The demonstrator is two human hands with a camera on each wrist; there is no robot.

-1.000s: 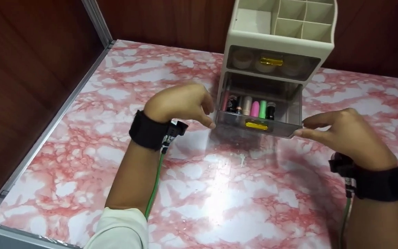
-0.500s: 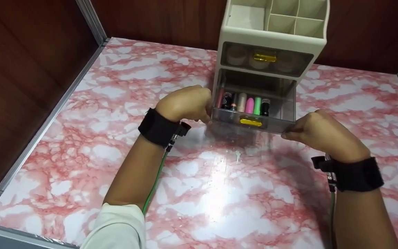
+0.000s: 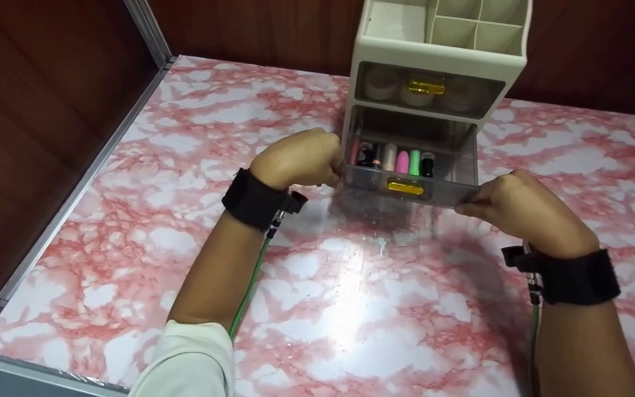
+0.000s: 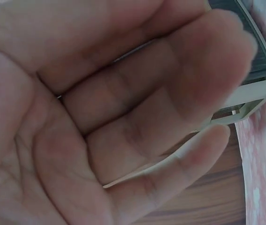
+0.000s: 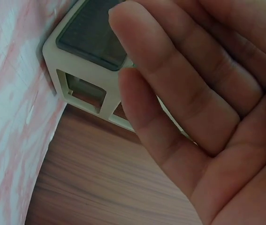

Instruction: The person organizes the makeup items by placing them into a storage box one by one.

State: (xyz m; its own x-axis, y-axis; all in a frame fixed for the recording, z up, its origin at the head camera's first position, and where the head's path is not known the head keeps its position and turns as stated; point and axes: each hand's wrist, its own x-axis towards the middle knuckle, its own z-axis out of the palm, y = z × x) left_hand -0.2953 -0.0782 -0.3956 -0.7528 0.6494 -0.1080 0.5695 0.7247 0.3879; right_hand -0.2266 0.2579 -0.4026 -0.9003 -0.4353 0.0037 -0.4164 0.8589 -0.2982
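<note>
In the head view, a see-through grey drawer [image 3: 450, 192] with a gold handle [image 3: 405, 187] stands pulled out of a cream cosmetics organizer [image 3: 439, 52]. A row of small tubes and bottles lies in it, among them a pink tube [image 3: 402, 162], a green tube [image 3: 414, 163] and a black bottle [image 3: 427, 165]. My left hand [image 3: 298, 159] holds the drawer's left front corner, its fingertips partly hidden by the hand. At the right front corner, my right hand [image 3: 524, 212] pinches the drawer between thumb and fingers. Both wrist views show mostly palms and bent fingers.
Above the pulled-out drawer is a closed upper drawer [image 3: 430, 91] with round jars behind its front. Divided compartments [image 3: 472, 33] top the organizer. It stands on a red and white marbled table [image 3: 306, 309], with dark wooden panels [image 3: 262, 33] behind and at the left.
My left hand has moved right onto the drawer's left corner. My right hand has closed in on the right corner. The view has shifted slightly; the drawer stays pulled out.
</note>
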